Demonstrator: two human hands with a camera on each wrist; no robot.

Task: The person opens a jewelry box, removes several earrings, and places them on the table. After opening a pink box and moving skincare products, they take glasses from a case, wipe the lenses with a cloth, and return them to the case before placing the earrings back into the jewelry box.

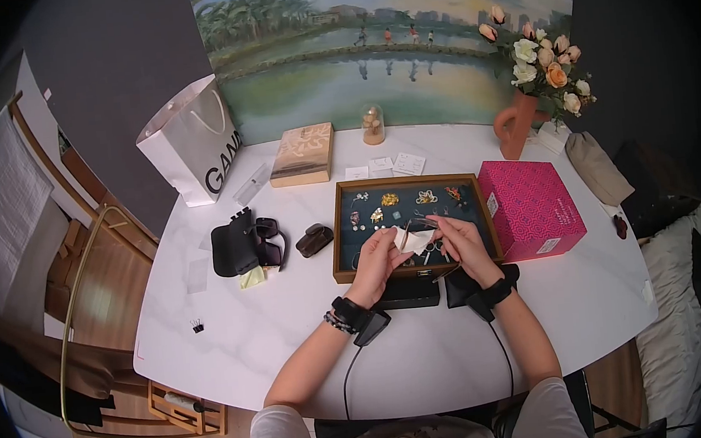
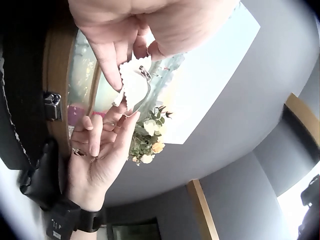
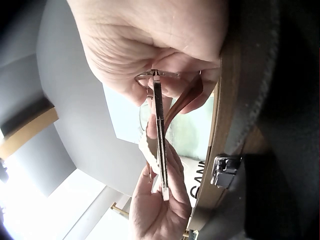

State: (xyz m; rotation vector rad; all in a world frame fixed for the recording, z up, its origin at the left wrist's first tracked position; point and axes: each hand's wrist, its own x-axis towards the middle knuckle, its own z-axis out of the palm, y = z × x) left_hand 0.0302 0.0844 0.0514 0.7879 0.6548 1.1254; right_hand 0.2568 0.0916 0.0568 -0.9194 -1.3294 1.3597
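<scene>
Over the jewelry case (image 1: 338,237), both hands meet around a pair of thin-framed eyeglasses (image 3: 159,115). My left hand (image 1: 375,265) pinches a small white cloth (image 1: 411,239) with a zigzag edge, its fingers at one lens side of the glasses. My right hand (image 1: 467,246) grips the other side of the frame. In the right wrist view a metal temple points toward the left palm, and a brown temple tip (image 3: 192,95) lies by the right fingers. The left wrist view shows the cloth (image 2: 134,82) draped against the wire rim; part of the lens is hidden behind it.
Rings, earrings and brooches lie in the case. A pink box (image 1: 533,207) stands to its right, a vase (image 1: 516,125) behind that. Left are a brown case (image 1: 315,240), sunglasses (image 1: 268,243), a black bag (image 1: 234,244) and a white paper bag (image 1: 189,141). Black pouches (image 1: 407,293) lie in front.
</scene>
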